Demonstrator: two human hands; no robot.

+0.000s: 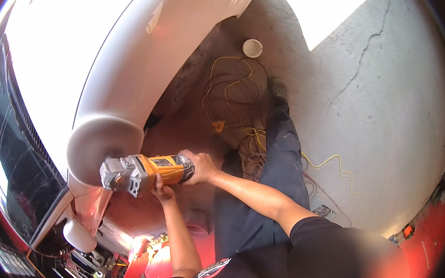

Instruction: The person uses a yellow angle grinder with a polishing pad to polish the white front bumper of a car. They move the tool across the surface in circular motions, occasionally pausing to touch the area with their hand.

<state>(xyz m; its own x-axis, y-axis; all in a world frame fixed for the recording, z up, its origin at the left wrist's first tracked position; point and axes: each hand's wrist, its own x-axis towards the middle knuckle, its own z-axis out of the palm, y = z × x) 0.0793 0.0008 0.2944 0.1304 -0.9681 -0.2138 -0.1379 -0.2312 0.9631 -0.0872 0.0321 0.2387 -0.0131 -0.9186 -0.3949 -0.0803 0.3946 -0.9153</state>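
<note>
A yellow and grey power polisher (160,167) is held at the side of a light-coloured car, its round pad (85,145) over the rear part of the fender (127,72), close to the windshield corner. The pad is blurred; whether it presses on the paint I cannot tell. The right hand (202,168) has its fingers wrapped around the black rear end of the polisher. The left hand (163,191) holds the body from the near side, just behind the metal head, fingers curled in and partly hidden beneath.

Beyond the fender, the hood (57,34) shines bright, with the dark windshield (4,157) on the far left and a side mirror (78,235) below. Yellow cord (328,162) lies looped on the concrete floor (382,126) around the person's legs in dark trousers (284,160). A white bowl (252,48) stands farther ahead, and a long crack (368,44) runs through the floor.
</note>
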